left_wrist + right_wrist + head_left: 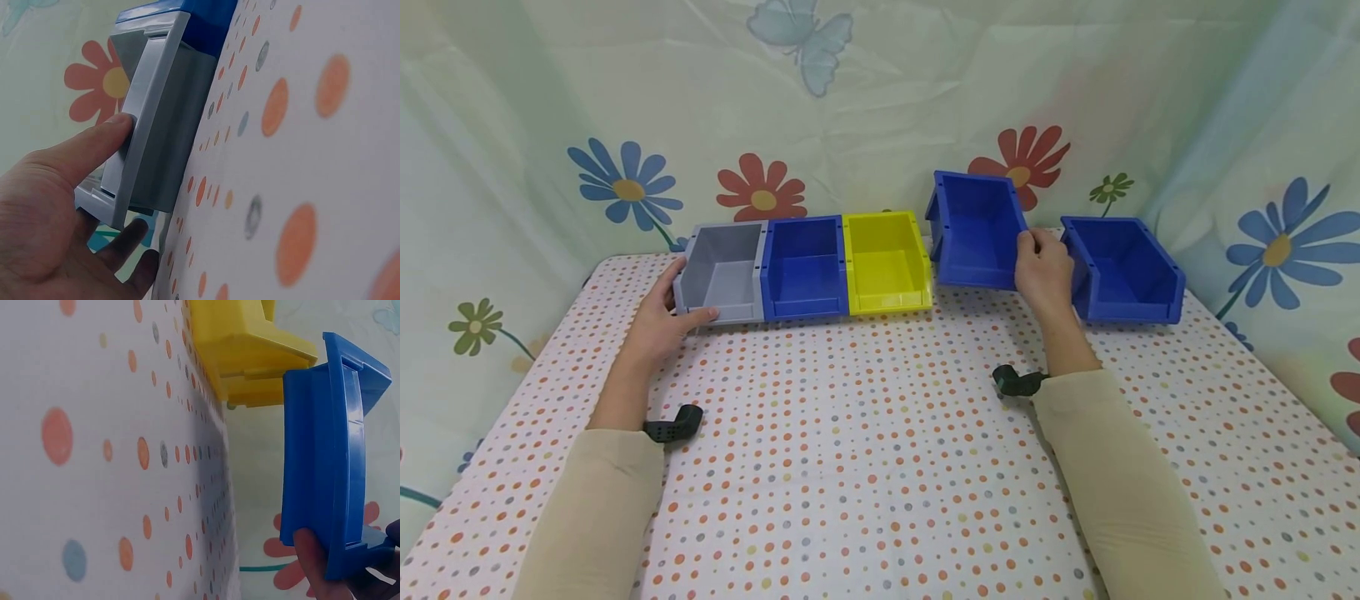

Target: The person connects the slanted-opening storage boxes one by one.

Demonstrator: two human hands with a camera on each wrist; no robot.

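Observation:
My left hand (658, 321) is at the grey storage bin (730, 313) on the left end of the row, thumb across its front lip and fingers along its outer side. Beside that bin stand a blue bin (805, 308) and a yellow bin (887, 302), side by side. My right hand (1047, 271) grips the right side wall of a second blue bin (977, 275). In the right wrist view this bin (319, 456) hangs tilted above the tablecloth, close to the yellow bin (250, 350). A third blue bin (1135, 312) stands to the right of my right hand.
A dotted cloth (850, 467) covers the table. Behind it hangs a curtain (887, 108) printed with flowers and a butterfly. The bins stand along the table's far edge. Each wrist wears a small black camera (676, 423).

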